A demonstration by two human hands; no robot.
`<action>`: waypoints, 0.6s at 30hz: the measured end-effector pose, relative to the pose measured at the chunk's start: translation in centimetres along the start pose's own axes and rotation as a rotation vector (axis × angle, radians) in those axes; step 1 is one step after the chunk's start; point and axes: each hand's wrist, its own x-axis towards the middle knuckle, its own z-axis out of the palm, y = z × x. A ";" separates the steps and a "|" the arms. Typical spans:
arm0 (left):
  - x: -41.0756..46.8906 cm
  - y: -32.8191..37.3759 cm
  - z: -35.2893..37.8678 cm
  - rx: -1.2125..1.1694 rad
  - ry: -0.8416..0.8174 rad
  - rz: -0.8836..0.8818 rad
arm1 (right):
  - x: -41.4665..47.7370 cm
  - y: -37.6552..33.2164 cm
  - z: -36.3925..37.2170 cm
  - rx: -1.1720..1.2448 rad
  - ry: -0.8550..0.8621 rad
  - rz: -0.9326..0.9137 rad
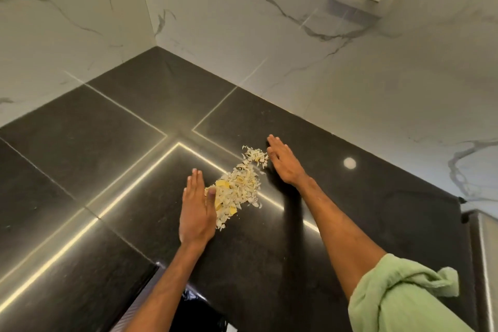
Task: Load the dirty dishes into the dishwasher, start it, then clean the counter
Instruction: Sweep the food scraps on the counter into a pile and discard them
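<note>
A pile of pale food scraps (239, 188) with yellow bits is shown on a black stone bench (94, 159), near a marble corner. The left hand (198, 205) and right hand (283, 163) are set against the pile's two ends, fingers straight, nothing gripped. What the scraps are cannot be made out. Shiny black plastic (199, 312) below the bench edge and a rolled green sleeve (398, 296) are cut off by the frame.

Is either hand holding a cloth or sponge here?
No, the left hand and right hand are bare and flat, fingers straight, on either side of the pile of scraps on the black counter.
</note>
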 end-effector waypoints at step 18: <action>0.1 5.1 -1.8 -0.420 -0.202 0.187 | -13.3 -8.1 5.1 0.960 0.499 0.227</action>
